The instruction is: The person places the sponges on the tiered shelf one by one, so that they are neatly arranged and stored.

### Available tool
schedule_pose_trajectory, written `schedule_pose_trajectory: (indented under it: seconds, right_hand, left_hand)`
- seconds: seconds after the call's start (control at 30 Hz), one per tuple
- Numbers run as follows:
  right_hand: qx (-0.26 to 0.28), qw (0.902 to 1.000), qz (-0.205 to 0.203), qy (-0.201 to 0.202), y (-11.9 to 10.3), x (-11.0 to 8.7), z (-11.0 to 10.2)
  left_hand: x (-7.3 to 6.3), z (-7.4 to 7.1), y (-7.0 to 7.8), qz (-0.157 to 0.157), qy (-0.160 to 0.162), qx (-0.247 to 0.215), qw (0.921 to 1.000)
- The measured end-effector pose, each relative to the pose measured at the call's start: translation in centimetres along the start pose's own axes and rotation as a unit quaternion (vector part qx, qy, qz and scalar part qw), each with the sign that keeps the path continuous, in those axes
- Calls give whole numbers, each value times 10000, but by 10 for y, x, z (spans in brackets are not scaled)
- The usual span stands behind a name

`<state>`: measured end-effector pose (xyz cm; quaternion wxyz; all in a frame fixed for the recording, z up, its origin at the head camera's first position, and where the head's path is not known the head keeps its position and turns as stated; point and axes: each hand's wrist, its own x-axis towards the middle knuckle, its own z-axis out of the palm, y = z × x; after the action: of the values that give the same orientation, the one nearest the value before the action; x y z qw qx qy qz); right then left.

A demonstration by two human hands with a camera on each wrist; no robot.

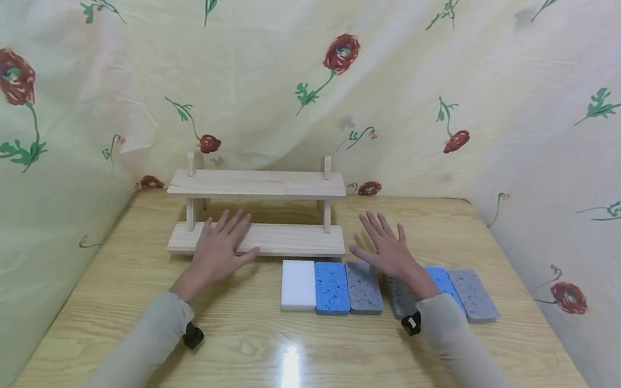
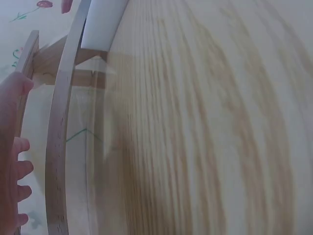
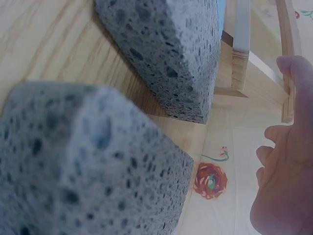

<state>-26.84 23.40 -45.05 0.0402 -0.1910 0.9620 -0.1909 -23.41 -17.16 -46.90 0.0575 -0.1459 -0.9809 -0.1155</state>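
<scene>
My left hand (image 1: 220, 246), fingers spread, is over the left part of the lower board of a two-tier wooden shelf (image 1: 295, 239). Spread as well, my right hand (image 1: 385, 250) hovers just right of the shelf's end, holding nothing. Below the shelf's right half lie a white sponge (image 1: 299, 286), a blue speckled sponge (image 1: 332, 288) and a grey speckled sponge (image 1: 364, 288), side by side. Near my right wrist are a dark grey sponge (image 1: 401, 297), another blue sponge (image 1: 445, 283), partly hidden by the forearm, and a lighter grey sponge (image 1: 473, 296).
All this stands on a wood-grain table (image 1: 252, 355). Behind it and along both sides hangs a flower-printed cloth (image 1: 265, 79). The shelf's upper board (image 1: 258, 183) sits close to the back cloth. Each wrist wears a small black device (image 1: 193, 336).
</scene>
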Motion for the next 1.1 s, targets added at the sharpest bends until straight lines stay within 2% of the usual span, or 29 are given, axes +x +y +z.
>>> schedule_pose_trajectory:
  seconds: [0.2,0.43,0.57,0.8,0.93,1.1]
  right_hand:
    - [95,9999,-114,63,-4,-2,-1]
    - [96,9991,-403,77,-17,-4,1]
    - [-29,9981,-617,45,-25,-7,5]
    - [-150,9935,-1128,1,-46,-17,10]
    - [-263,9892,-1443,-23,-54,-22,13]
    - [-349,9845,-1716,-97,-62,-26,16]
  left_hand:
    - [-5,-1,-11,-37,109,79,9999]
    - [-11,-11,-25,-64,320,25,9995]
    - [-16,-14,-36,-93,535,-131,9984]
    - [-27,-16,-59,-102,963,-120,9952]
    - [-34,-18,-73,-183,1091,-169,9937]
    - [-41,-23,-88,-294,1104,-239,9932]
